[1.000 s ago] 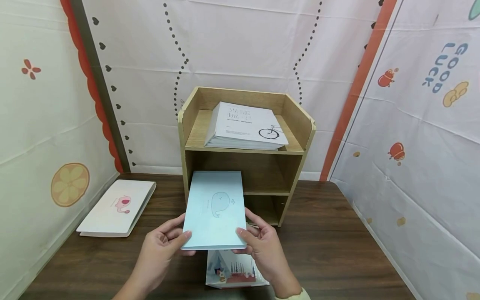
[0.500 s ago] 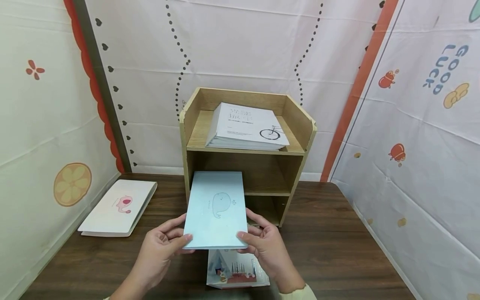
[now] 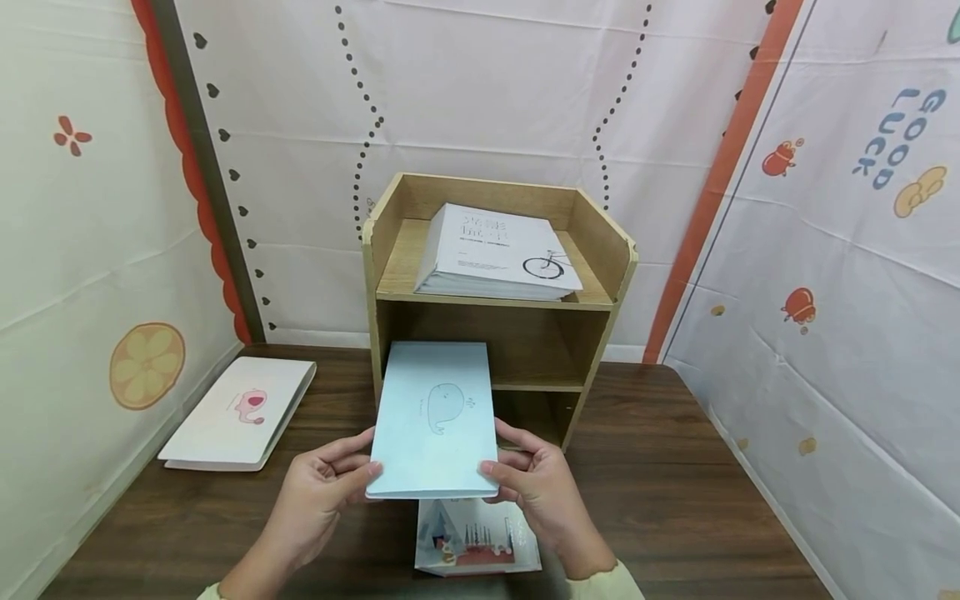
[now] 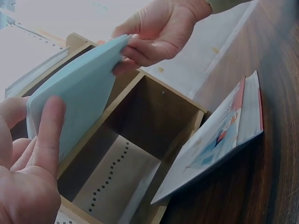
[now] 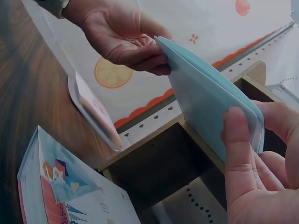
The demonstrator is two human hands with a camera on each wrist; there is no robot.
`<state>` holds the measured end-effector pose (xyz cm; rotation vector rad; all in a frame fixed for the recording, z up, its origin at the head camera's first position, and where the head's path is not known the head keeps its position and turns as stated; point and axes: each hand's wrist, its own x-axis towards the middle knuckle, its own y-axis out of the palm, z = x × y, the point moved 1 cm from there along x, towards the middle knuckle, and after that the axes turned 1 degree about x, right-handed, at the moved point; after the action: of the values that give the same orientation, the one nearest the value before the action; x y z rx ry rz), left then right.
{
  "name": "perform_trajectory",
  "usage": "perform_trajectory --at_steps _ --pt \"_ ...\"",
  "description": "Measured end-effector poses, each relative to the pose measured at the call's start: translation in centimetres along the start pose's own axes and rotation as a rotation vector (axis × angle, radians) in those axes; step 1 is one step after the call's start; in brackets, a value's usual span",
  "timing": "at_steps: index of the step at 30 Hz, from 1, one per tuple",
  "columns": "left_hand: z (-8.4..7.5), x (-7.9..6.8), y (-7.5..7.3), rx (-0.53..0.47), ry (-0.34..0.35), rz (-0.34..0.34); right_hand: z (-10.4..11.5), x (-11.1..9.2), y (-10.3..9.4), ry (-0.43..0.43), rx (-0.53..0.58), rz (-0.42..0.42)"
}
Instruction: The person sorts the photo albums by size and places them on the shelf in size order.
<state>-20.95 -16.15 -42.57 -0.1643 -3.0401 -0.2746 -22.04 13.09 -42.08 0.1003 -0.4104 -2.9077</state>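
A thin light-blue notebook (image 3: pixel 431 446) with a whale drawing is held level by both hands at its near corners. My left hand (image 3: pixel 322 492) pinches the left corner, thumb on top and fingers beneath. On the other corner my right hand (image 3: pixel 540 492) has the same kind of grip. The notebook's far end overlaps the middle compartment of a small wooden shelf (image 3: pixel 536 342). In both wrist views the notebook's covers bulge slightly apart along the near edge. Below it, an illustrated hardcover book (image 3: pixel 480 537) lies in front of the shelf, partly hidden by the notebook and right hand.
A thick white book (image 3: pixel 502 250) with a bicycle picture lies on the shelf's top level. To the left, a white notebook (image 3: pixel 225 417) with a pink elephant rests on the dark wooden table (image 3: pixel 675 500). Printed cloth hangs behind and on both sides.
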Motion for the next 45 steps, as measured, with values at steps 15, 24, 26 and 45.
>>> perform_trajectory --at_steps 15,24,26,45 --pt "-0.6 0.6 0.3 -0.031 0.037 0.01 1.0 0.4 0.5 -0.036 -0.01 -0.011" --pt "-0.9 1.0 0.5 -0.047 -0.003 0.003 1.4 0.8 0.6 -0.002 0.021 -0.001" --pt "-0.9 1.1 0.5 -0.046 -0.01 0.002 1.4 0.8 0.5 0.002 0.026 0.002" --pt "-1.6 1.4 0.6 -0.053 0.026 0.023 1.9 1.1 0.7 0.009 0.052 -0.004"
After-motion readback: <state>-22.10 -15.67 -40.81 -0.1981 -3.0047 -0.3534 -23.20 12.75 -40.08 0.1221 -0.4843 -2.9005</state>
